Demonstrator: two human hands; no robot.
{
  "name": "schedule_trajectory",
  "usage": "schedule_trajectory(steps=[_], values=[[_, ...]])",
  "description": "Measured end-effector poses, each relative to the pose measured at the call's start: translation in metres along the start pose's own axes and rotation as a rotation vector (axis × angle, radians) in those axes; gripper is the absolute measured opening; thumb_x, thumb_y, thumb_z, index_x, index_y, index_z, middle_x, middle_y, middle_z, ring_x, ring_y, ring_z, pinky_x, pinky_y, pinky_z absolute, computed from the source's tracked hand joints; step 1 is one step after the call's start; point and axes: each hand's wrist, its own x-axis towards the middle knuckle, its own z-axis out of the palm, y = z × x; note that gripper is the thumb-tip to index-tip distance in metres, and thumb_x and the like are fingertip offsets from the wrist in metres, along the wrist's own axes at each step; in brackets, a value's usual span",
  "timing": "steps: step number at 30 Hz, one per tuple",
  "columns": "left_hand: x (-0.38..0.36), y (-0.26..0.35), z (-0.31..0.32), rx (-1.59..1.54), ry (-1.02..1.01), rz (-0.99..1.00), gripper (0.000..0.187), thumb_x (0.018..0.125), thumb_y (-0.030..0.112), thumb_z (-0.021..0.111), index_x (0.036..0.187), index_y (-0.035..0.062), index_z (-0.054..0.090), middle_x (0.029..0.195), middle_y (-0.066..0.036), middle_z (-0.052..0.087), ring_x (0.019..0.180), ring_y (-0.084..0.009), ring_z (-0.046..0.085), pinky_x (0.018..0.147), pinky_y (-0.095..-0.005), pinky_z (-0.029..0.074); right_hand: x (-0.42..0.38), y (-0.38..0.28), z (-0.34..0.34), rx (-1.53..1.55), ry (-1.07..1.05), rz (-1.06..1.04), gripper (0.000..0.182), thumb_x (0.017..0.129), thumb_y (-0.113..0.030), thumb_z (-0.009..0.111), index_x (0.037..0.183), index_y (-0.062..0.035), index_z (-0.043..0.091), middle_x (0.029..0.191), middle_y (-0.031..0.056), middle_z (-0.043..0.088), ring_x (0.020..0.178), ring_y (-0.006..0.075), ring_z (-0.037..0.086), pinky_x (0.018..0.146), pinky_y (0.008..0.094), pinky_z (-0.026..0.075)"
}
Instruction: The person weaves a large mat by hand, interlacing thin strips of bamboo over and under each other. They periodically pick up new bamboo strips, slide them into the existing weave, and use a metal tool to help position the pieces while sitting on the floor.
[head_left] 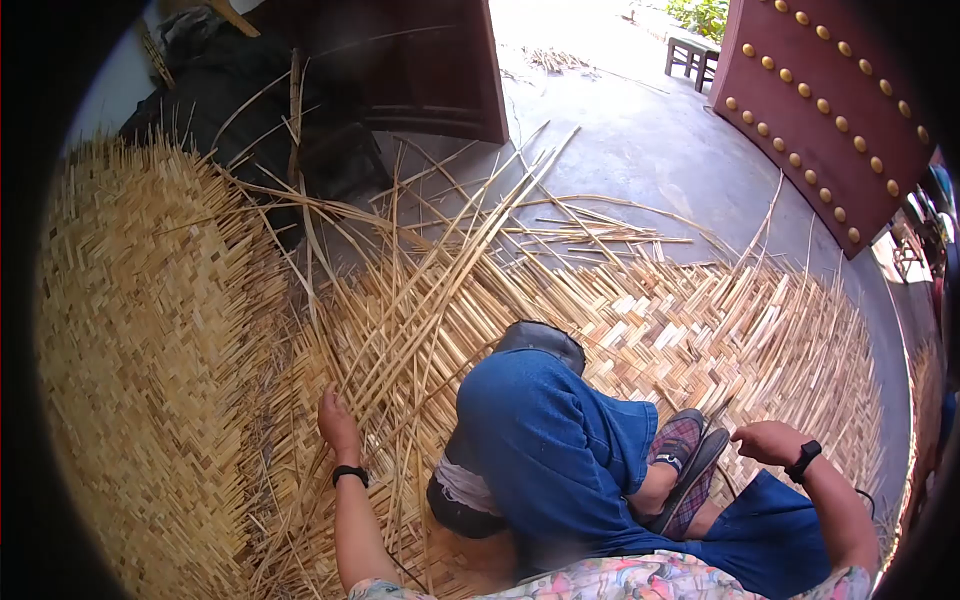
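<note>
My left hand, with a dark band at the wrist, is low over the loose reed strips on the left. Its fingers are bent together at the strip ends, and their tips are partly hidden. My right hand is closed beside my shoe, above the woven mat. Whatever it pinches is too thin to make out. The mat has a herringbone weave, with unwoven strip ends sticking out along its far edge. My bent knee, in blue trousers, covers part of it.
Another finished-looking mat section stretches along the left. Long strips lie crossed on the grey floor. A studded red door stands at the right, a dark door panel at the left. Outside is a small stool.
</note>
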Motion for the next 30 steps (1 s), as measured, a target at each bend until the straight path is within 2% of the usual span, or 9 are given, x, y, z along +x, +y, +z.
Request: schedule_trajectory(steps=[4,7,10,13,16,20,25,26,30], values=[[-0.003,0.024,0.001,0.556,0.113,0.257,0.037,0.09,-0.005,0.058,0.12,0.0134,0.068,0.143,-0.01,0.051,0.136,-0.0318,0.044,0.112,-0.05,0.034,-0.006,-0.014,-0.007,-0.02,-0.006,0.017,0.03,0.092,-0.023,0.066,0.118,-0.0093,0.07,0.103,0.0188,0.073,0.099,0.0377,0.069,0.086,0.046,0.056],[-0.003,0.031,0.011,0.614,0.104,0.265,0.037,0.09,-0.004,0.06,0.119,0.0166,0.07,0.149,-0.009,0.046,0.141,-0.0319,0.038,0.115,-0.0556,0.028,-0.013,-0.014,-0.002,0.005,0.024,0.014,0.031,0.092,-0.022,0.066,0.119,-0.009,0.07,0.099,0.0204,0.073,0.096,0.0393,0.07,0.084,0.0465,0.056],[-0.004,0.037,0.012,0.662,0.034,0.335,0.037,0.089,0.0,0.063,0.121,0.0168,0.07,0.151,-0.009,0.045,0.141,-0.0333,0.039,0.115,-0.0564,0.028,-0.023,-0.011,0.007,0.027,0.026,0.032,0.032,0.091,-0.022,0.066,0.12,-0.0091,0.07,0.099,0.0206,0.073,0.096,0.0395,0.07,0.084,0.0465,0.056],[-0.001,0.029,0.025,0.738,0.099,0.408,0.029,0.089,0.005,0.067,0.116,0.0134,0.074,0.149,-0.011,0.048,0.14,-0.034,0.039,0.115,-0.0565,0.028,-0.031,-0.004,0.02,0.051,0.015,0.037,0.032,0.091,-0.022,0.066,0.121,-0.0091,0.069,0.1,0.0208,0.073,0.097,0.0397,0.07,0.084,0.0467,0.056],[0.001,0.045,0.023,0.737,-0.081,0.185,0.02,0.089,0.008,0.068,0.107,0.0097,0.077,0.144,-0.013,0.052,0.137,-0.0352,0.041,0.114,-0.0558,0.029,-0.037,0.003,0.031,0.073,-0.017,0.063,0.033,0.092,-0.023,0.065,0.122,-0.0091,0.069,0.103,0.0206,0.072,0.099,0.0399,0.069,0.084,0.0472,0.056],[0.017,0.053,0.024,0.425,-0.06,0.154,0.01,0.092,0.009,0.068,0.094,0.0047,0.077,0.132,-0.014,0.058,0.129,-0.035,0.045,0.109,-0.0529,0.032,-0.043,0.006,0.036,0.104,0.002,0.065,0.035,0.092,-0.023,0.064,0.124,-0.0096,0.067,0.107,0.0199,0.072,0.101,0.0393,0.068,0.086,0.0473,0.055],[0.011,0.078,-0.015,-0.122,-0.146,0.022,0.012,0.095,0.008,0.067,0.088,-0.0011,0.071,0.112,-0.012,0.062,0.102,-0.0314,0.061,0.088,-0.0422,0.048,-0.043,0.008,0.048,0.097,0.011,0.057,0.034,0.092,-0.024,0.065,0.122,-0.0086,0.066,0.104,0.0193,0.072,0.1,0.0388,0.069,0.085,0.0483,0.055],[0.002,0.1,-0.026,-0.268,-0.134,0.044,0.013,0.096,0.008,0.066,0.091,-0.0028,0.071,0.102,-0.01,0.062,0.089,-0.0271,0.064,0.079,-0.0374,0.05,-0.043,0.007,0.048,0.085,0.005,0.054,0.033,0.092,-0.025,0.065,0.121,-0.0091,0.066,0.102,0.0193,0.072,0.098,0.0389,0.069,0.084,0.0488,0.055],[-0.005,0.091,-0.039,-0.342,-0.172,0.055,0.016,0.096,0.011,0.068,0.102,-0.0028,0.074,0.097,-0.008,0.06,0.086,-0.0218,0.062,0.079,-0.0355,0.049,-0.038,0.011,0.056,0.095,0.012,0.041,0.032,0.092,-0.025,0.065,0.121,-0.01,0.066,0.102,0.0196,0.072,0.098,0.0393,0.069,0.082,0.0488,0.055]])
